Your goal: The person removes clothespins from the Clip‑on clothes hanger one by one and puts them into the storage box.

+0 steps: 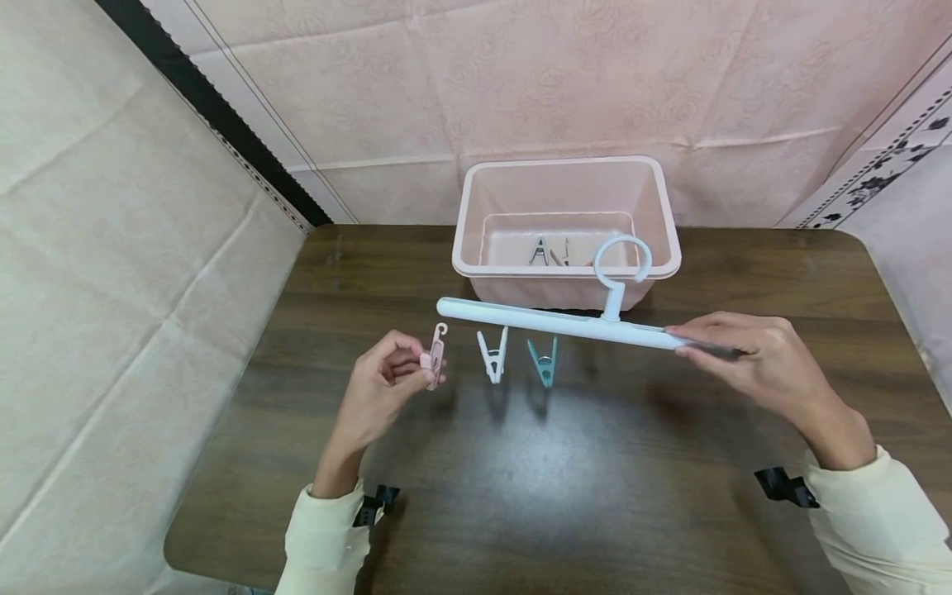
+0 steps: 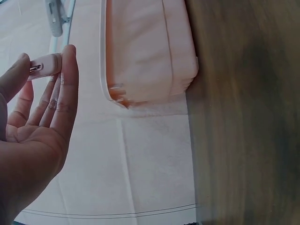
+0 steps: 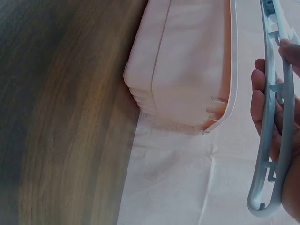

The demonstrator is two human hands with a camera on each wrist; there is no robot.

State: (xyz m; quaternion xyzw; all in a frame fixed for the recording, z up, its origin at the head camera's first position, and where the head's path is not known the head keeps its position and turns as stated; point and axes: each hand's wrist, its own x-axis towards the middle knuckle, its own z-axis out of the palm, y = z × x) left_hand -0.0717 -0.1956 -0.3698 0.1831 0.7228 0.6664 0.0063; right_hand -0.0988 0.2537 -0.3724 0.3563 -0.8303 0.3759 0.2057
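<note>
My left hand [image 1: 381, 388] pinches a pink clothespin [image 1: 435, 364] between thumb and fingertips, its small hook pointing up. My right hand [image 1: 766, 355] grips one end of a light blue clothes hanger [image 1: 550, 321], held nearly level in front of the bin with its round hook upward. Just below the bar are a white clothespin [image 1: 494, 372] and a teal clothespin [image 1: 546, 373], with shadows on the table under them. The pink clothespin is left of the hanger's free end, apart from it. In the right wrist view, the hanger [image 3: 265, 136] shows two parallel rails joined by short crosspieces.
A pink plastic bin [image 1: 565, 289] stands at the far edge of the dark wooden table [image 1: 550, 512]. Several clothespins [image 1: 539, 252] lie inside it. Pale patterned cloth [image 1: 565, 83] covers the wall behind, and more hangs at the left.
</note>
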